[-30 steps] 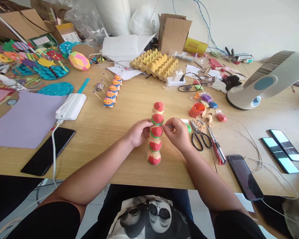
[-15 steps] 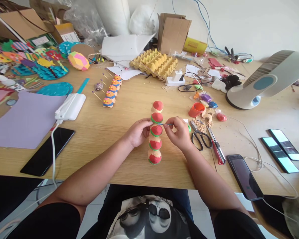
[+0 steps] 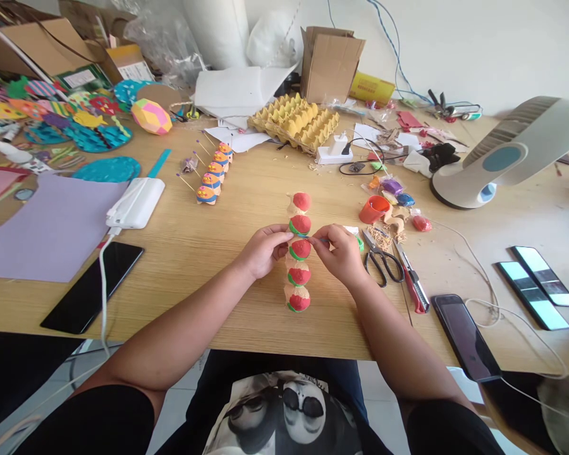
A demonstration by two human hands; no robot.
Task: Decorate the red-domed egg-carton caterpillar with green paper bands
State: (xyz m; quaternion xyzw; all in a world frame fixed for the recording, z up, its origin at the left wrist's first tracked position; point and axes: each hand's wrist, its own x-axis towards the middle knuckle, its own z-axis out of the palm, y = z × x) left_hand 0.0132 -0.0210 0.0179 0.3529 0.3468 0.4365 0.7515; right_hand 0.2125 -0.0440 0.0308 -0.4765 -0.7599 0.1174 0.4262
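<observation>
A row of egg-carton cups [image 3: 299, 253], painted red on top with green rims, lies on the wooden table [image 3: 218, 253] in front of me. My left hand [image 3: 265, 249] grips the row's left side at a middle cup, fingers curled. My right hand [image 3: 340, 253] is closed in a pinch against the row's right side, holding something thin that I cannot make out. A second, smaller row of orange and blue painted cups [image 3: 213, 174] with thin sticks lies further back on the left.
Black scissors [image 3: 383, 262] and a red utility knife [image 3: 415, 281] lie right of my right hand, with an orange cup [image 3: 374, 208], clay lumps and a desk fan [image 3: 502, 155] beyond. Phones [image 3: 464, 338] [image 3: 92, 287], a white power bank [image 3: 135, 202], purple paper [image 3: 47, 227] and a yellow egg tray [image 3: 294, 120] surround them.
The red-topped cup row has shifted a little to the right and toward the far side. My right hand's pinch has moved in closer against the row.
</observation>
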